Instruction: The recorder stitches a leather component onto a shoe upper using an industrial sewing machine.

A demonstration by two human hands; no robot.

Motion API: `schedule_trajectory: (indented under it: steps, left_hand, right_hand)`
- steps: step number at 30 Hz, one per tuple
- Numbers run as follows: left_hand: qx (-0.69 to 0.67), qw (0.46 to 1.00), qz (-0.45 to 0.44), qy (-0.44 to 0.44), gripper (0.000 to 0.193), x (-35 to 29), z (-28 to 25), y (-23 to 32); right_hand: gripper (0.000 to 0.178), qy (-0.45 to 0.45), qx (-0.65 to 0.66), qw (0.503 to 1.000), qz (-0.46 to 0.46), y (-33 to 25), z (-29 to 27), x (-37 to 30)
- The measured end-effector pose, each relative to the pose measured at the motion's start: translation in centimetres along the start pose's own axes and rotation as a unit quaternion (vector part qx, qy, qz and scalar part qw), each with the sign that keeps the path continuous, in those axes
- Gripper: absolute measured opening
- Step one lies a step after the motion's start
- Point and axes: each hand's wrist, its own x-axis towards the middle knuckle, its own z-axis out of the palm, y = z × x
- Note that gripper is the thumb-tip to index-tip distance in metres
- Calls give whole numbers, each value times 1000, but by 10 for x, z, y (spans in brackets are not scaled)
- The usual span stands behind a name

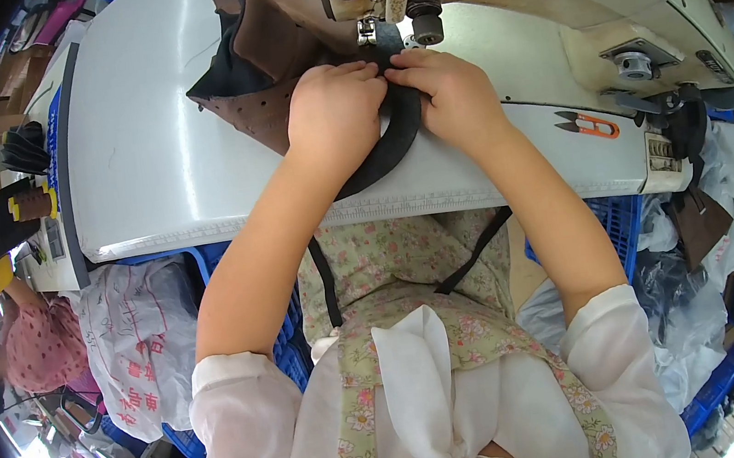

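Head view: pinching curved black fabric-like strip (405, 127) with left hand (335, 108) and right hand (453, 95), right of brown perforated leather-like piece (263, 108).

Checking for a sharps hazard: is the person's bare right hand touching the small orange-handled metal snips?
Apart. The head view shows white tabletop between the right hand and the orange-handled snips, which lie to its right.

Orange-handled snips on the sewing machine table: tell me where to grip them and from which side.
I'd pinch the orange handle across its sides, coming from above and the near right. The snips lie flat on the table, handle end to the right, dark blades spread and pointing left, so this should keep fingertips off the points.
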Motion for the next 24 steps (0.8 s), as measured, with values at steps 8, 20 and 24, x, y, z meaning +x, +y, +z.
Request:
schedule_trajectory:
  steps: [8, 20, 24]
  left_hand:
    - [-24, 999, 21, 24, 24, -2, 3, -11]
    - [-75, 996, 38, 30, 23, -3, 3, -23]
    - [-82, 995, 41, 29, 24, -4, 4, -24]
  right_hand:
    - [28, 13, -13, 1000, -14, -4, -1, 0]
    - [26, 16, -19, 999, -20, -1, 1, 0]
    - [25, 12, -24, 1000, -17, -1, 1, 0]
